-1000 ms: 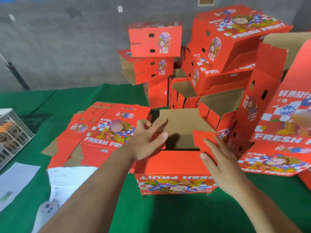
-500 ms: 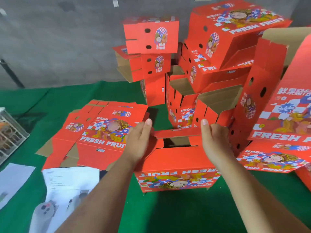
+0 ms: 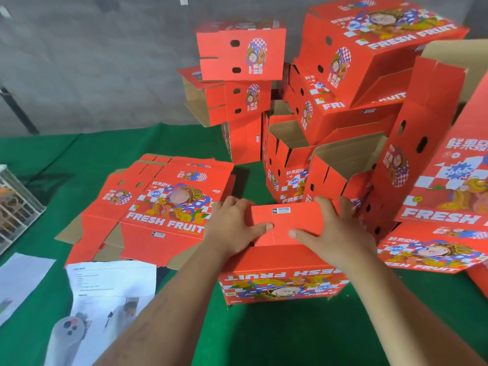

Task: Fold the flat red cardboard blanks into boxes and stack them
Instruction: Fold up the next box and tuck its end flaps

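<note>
I have my left hand (image 3: 232, 225) and right hand (image 3: 335, 228) flat, fingers straight, pressing the top flaps (image 3: 286, 223) of the box (image 3: 280, 276) directly beneath my palms. If I push unevenly, I reckon the flaps could buckle inward or spring back. The flat blanks (image 3: 158, 207) lie just left of my left hand.

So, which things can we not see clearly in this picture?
Head view only:
- Inside of the box being folded: covered by its closed flaps, the left hand and the right hand.
- Barcode label on the flap: too small to read.
- Wire crate: cut off by the left edge, contents blurred.
- Printed papers: text too small.
</note>
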